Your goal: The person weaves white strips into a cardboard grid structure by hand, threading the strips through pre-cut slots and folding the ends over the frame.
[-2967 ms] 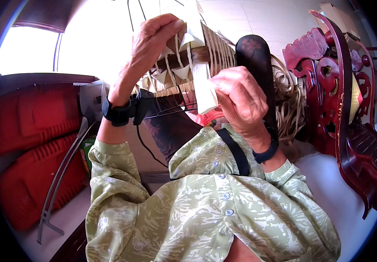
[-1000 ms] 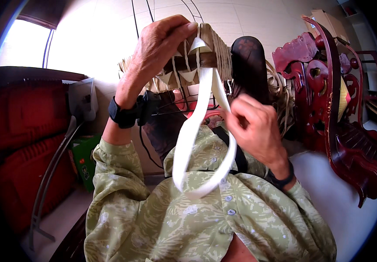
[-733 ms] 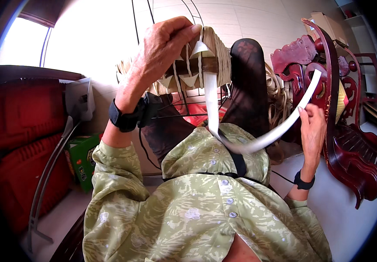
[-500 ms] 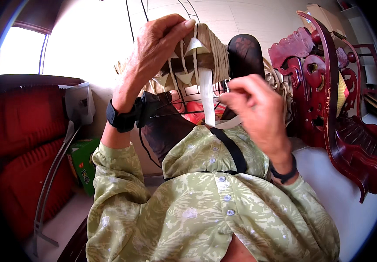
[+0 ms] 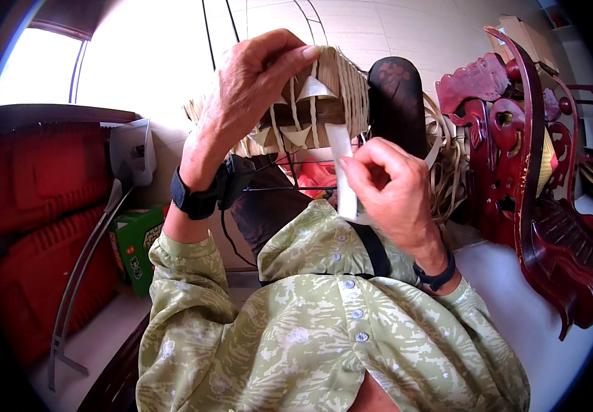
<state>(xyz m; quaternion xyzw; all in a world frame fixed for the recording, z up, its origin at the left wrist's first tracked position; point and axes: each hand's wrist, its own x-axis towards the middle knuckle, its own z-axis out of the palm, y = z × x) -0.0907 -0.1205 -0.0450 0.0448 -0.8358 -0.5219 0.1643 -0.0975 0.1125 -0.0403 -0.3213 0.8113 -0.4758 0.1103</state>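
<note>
My left hand [image 5: 248, 89] is closed on the far edge of a cord-wrapped woven piece [image 5: 353, 89], thumb on top. The piece has pale twisted cords around a brown middle, with white triangular folds [image 5: 316, 88] tucked under some of them. A flat white strip [image 5: 346, 196] hangs below the piece toward my lap. My right hand [image 5: 396, 196] is closed in a pinch at the strip's right edge, thumb and index finger against it. The strip's lower end passes behind this hand, so part of it is hidden.
A carved dark-red wooden chair [image 5: 526, 178] stands at the right, beside a bundle of pale strips [image 5: 447, 147]. Red stacked cases [image 5: 49, 240], a green box [image 5: 135, 257] and a grey metal stand [image 5: 84, 288] are at the left. Thin black rods [image 5: 289, 187] cross below the piece.
My right hand has come left and down, and its fingers now meet the white strip. The strip hangs a little farther right. My left hand keeps its hold.
</note>
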